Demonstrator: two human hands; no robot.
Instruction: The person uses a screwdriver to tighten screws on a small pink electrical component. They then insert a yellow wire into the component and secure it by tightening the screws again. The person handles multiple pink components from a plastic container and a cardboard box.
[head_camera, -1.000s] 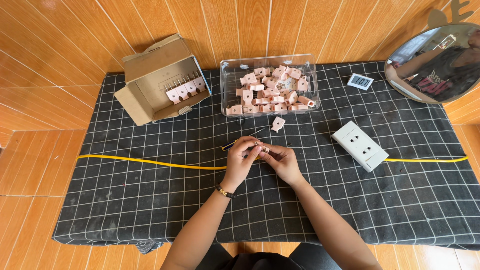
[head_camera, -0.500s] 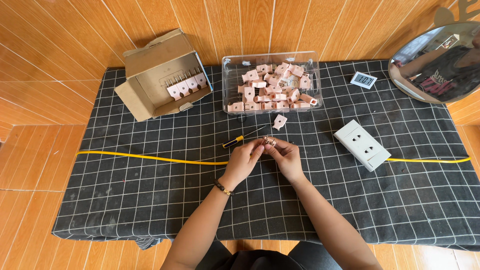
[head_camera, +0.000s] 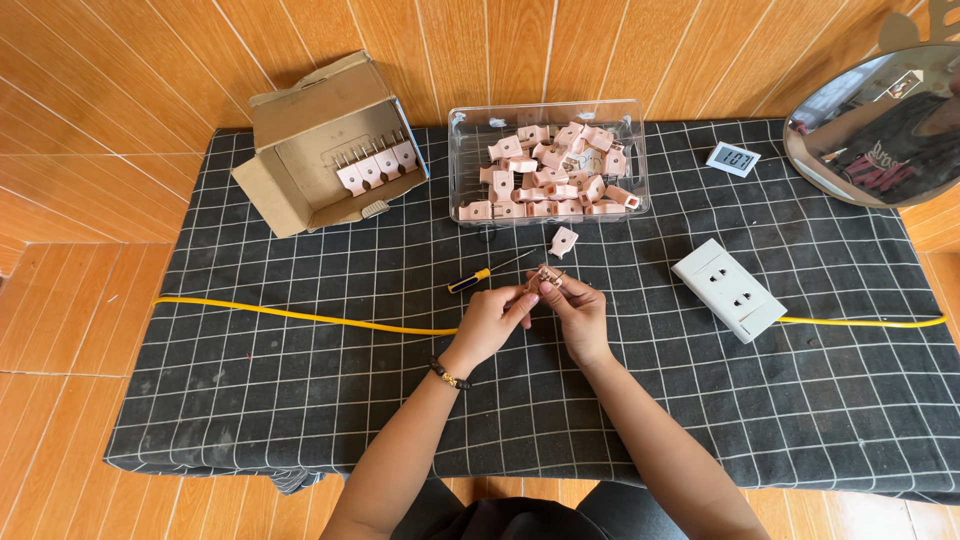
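Head view: both hands are meeting over the middle of a black checked surface (head_camera: 300, 400), working on one small pink plug part.
Plug part (head_camera: 548, 277): it is being held clear of the cloth, between the fingertips of both hands, at the centre of the scene.
Left hand (head_camera: 492, 322): its thumb and forefinger are pinching the part from 8 o'clock.
Right hand (head_camera: 578, 312): its fingertips are closing on the same part from 4 o'clock; the remaining fingers are curling under.
Handling: the part is looking light, rigid and small, probably moulded plastic with thin metal prongs; it is likely to slip or spin if pinched at the prongs, so the flat body sides are offering the surer hold.
Screwdriver (head_camera: 478, 277): it is lying just beside the hands at 10 o'clock.
Loose plug piece (head_camera: 563, 241): it is lying at 12 o'clock, near the hands.
Clear bin (head_camera: 460, 150): it is sitting farther out at 12 o'clock, holding many pink pieces.
Cardboard box (head_camera: 320, 110): it is lying open at 10 o'clock, with a row of plugs inside.
White socket block (head_camera: 727, 290): it is resting at 3 o'clock.
Yellow cable (head_camera: 300, 316): it is running across the cloth from 9 to 3 o'clock.
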